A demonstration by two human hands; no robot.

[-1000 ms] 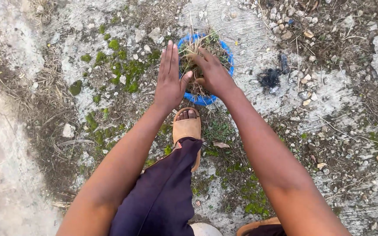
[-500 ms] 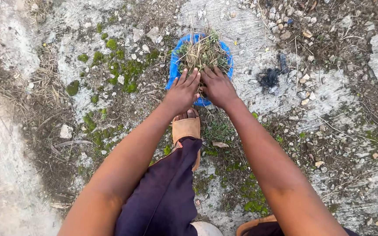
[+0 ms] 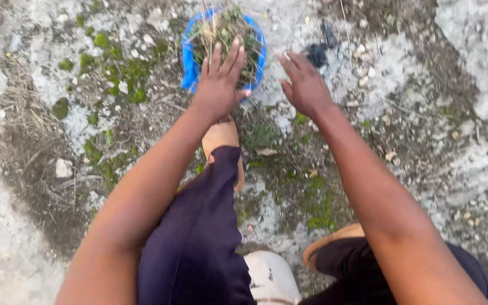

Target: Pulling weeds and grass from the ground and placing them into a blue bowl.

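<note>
Round blue plastic basin [image 3: 190,59], heaped with dry grass and green weed cuttings [image 3: 227,34], standing on cracked, mossy concrete ground [image 3: 402,113] ahead of a tan sandal [image 3: 221,138]. Left hand [image 3: 218,85]: fingers spread, flat on the heap, holding nothing. Right hand [image 3: 306,85]: open, empty, just beside the basin. Risk: loose stalks may spill over the rim if pressed unevenly. Packages, labels, signs: none visible.
</note>
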